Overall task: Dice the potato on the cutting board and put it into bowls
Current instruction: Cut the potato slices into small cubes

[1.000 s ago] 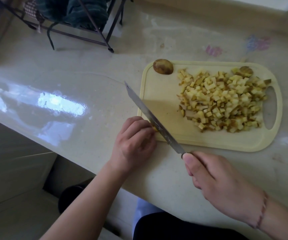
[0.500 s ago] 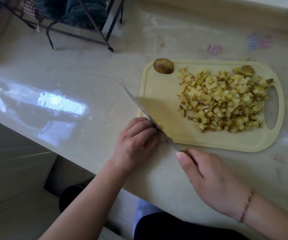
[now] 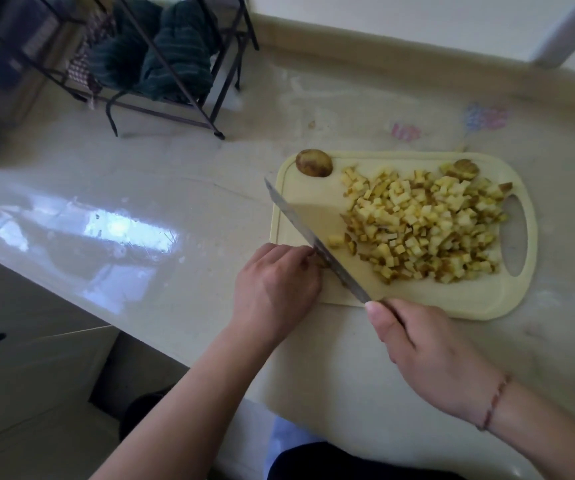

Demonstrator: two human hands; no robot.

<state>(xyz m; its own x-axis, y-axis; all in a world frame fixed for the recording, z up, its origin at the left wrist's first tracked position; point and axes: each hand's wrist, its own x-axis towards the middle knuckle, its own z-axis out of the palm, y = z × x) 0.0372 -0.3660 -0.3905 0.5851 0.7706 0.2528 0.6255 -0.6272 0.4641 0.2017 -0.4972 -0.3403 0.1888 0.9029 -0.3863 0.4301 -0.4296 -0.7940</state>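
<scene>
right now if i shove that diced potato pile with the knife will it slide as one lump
Probably not: the diced potato pile is loose small cubes, likely to scatter. Cut faces may cling to the knife. The cutting board has bare room.

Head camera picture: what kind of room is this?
Probably a home kitchen: a pale yellow plastic cutting board heaped with diced potato lies on a glossy beige countertop, with a black wire rack behind.

Two bare forearms with no sleeves in view. Left hand [image 3: 275, 285] without rings or bands. Right hand [image 3: 431, 355] with a thin braided cord bracelet [image 3: 493, 403], reddish with pale strands, round the wrist. Short, unpainted thumbnail. Dark clothing at the bottom edge.
</scene>
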